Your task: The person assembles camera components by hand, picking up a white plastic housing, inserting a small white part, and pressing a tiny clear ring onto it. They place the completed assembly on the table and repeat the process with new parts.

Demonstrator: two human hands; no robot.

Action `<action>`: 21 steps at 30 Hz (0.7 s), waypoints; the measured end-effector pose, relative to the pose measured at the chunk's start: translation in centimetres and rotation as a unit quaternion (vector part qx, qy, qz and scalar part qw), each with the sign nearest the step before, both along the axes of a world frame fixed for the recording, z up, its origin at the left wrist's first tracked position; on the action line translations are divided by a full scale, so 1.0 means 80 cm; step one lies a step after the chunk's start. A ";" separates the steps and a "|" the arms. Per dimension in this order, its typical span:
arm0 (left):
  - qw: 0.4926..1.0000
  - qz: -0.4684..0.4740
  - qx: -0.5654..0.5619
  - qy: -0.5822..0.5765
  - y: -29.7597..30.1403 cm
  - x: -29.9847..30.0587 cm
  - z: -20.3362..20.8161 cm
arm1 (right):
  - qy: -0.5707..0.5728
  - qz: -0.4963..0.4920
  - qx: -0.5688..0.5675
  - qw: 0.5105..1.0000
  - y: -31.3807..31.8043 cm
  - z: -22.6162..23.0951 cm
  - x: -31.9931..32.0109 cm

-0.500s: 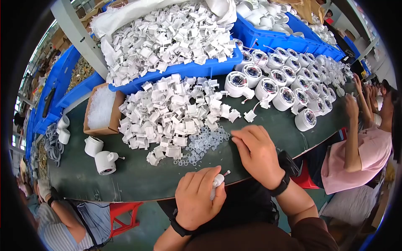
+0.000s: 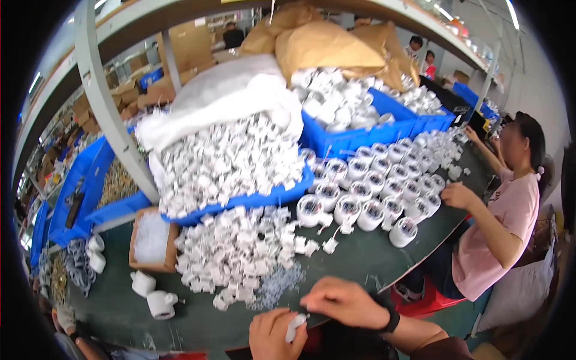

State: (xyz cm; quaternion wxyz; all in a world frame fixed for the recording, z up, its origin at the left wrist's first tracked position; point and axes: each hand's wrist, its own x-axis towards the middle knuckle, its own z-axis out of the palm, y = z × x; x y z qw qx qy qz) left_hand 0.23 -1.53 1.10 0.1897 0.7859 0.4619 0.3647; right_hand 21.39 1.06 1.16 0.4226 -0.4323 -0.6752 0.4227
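Note:
At the table's near edge my left hand (image 2: 271, 337) is closed around a small white plastic part (image 2: 295, 327), which sticks out between thumb and fingers. My right hand (image 2: 348, 302) has its fingers pinched together just above and right of that part. Whatever sits in this pinch is too small and blurred to name. Beyond my hands lies a spread of small clear rings (image 2: 281, 284). Next to them rises a heap of white plastic brackets (image 2: 225, 255).
A blue bin (image 2: 252, 197) overflows with similar brackets. Rows of round white housings (image 2: 371, 215) with wires stand at the right, before another blue bin (image 2: 354, 141). A cardboard box (image 2: 170, 247) and two white housings (image 2: 161, 305) are left. A co-worker (image 2: 498, 222) sits at right.
The view has tilted up, showing more shelving and sacks. My right hand has left the side of the clear rings and come to the white part in my left hand, its fingers now pinched.

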 end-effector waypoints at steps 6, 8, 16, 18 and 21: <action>0.999 -0.023 0.024 0.001 0.005 0.005 0.004 | 0.112 0.019 -0.014 0.993 -0.038 -0.030 -0.031; 1.000 -0.009 0.020 0.005 0.006 0.006 0.005 | 0.138 0.013 -0.018 0.990 -0.036 -0.041 -0.030; 0.999 -0.002 0.036 -0.006 0.007 0.006 -0.005 | 0.122 -0.016 0.044 0.991 -0.030 -0.016 -0.029; 0.999 -0.003 0.034 -0.005 0.006 0.006 -0.007 | 0.101 -0.032 0.049 0.993 -0.032 -0.014 -0.031; 1.000 0.002 0.029 0.006 0.007 0.004 -0.014 | 0.100 -0.043 0.055 0.993 -0.028 -0.027 -0.037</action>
